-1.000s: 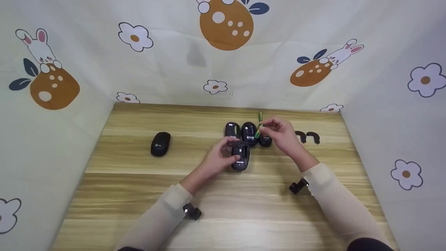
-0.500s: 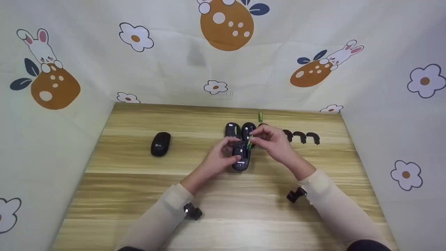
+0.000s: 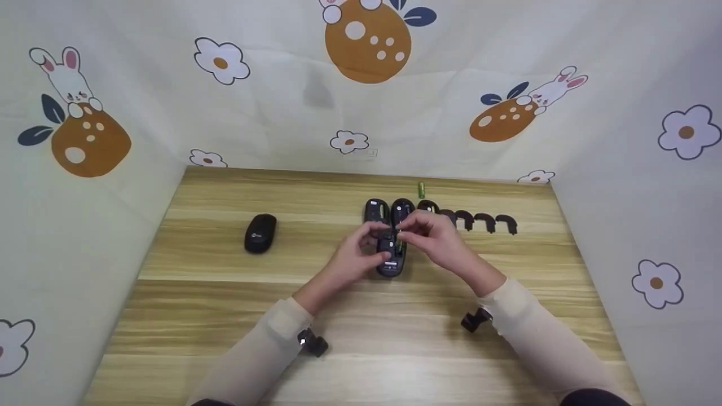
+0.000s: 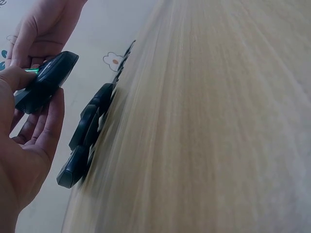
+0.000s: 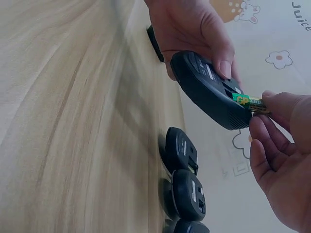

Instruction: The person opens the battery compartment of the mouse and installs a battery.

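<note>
My left hand [image 3: 355, 254] grips a black computer mouse [image 5: 204, 92], held bottom-up above the table with its battery slot uncovered. The thumb presses on its underside near the slot. Between thumb and fingers, my right hand [image 5: 286, 141] pinches a green battery [image 5: 249, 102]. One end of that battery is in the slot while the other sticks out over the mouse's edge. In the left wrist view the mouse [image 4: 46, 80] hides most of the battery, leaving a green sliver. Behind the hands, three more mice lie bottom-up in a row, among them a left one [image 3: 376, 210] and a middle one [image 3: 403, 209].
Another battery [image 3: 421, 189] lies at the back of the table [image 3: 316, 192]. Several curved black battery covers [image 3: 506, 223] line up to the right of the mice. A mouse [image 3: 260, 233] sits right side up at the left. A patterned cloth encloses the table's back and sides.
My right hand has carried the battery left and toward me, from over the right mouse into the held mouse's slot. My left hand and its mouse have stayed nearly still.
</note>
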Demonstrator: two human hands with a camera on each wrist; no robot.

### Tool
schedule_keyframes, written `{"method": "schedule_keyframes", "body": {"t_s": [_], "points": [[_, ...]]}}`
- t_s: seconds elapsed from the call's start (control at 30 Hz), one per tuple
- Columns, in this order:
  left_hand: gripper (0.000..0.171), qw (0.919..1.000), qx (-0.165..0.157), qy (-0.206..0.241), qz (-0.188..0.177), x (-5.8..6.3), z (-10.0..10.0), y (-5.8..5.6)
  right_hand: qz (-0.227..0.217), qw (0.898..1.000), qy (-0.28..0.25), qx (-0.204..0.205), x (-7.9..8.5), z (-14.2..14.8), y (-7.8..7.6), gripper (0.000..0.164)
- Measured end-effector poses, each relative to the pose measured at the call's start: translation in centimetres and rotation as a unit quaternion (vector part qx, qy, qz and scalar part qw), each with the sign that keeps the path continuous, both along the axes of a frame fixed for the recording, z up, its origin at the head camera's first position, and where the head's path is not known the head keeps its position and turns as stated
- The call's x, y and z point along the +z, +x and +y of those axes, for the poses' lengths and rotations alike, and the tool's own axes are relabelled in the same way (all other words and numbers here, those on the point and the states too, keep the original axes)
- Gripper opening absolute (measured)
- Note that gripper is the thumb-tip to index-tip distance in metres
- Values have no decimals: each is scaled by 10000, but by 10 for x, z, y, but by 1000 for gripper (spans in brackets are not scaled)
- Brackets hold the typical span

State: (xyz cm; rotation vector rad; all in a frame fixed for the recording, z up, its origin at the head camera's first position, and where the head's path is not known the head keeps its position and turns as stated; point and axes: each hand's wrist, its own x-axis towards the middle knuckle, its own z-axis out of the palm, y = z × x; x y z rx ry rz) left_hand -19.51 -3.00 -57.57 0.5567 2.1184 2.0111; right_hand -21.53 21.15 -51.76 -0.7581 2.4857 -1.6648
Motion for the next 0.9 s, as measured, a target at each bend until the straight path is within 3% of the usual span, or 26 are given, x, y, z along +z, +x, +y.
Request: {"method": "schedule_keyframes", "body": {"t_s": [0.53, 0.9], "points": [[53, 9999, 90, 87, 67, 4, 1, 0, 300, 9994, -1, -196, -14, -3, 8, 14], [53, 9997, 253, 9, 67, 2, 0, 1, 1578, 9873, 49, -170, -26, -7, 14, 12]]}}
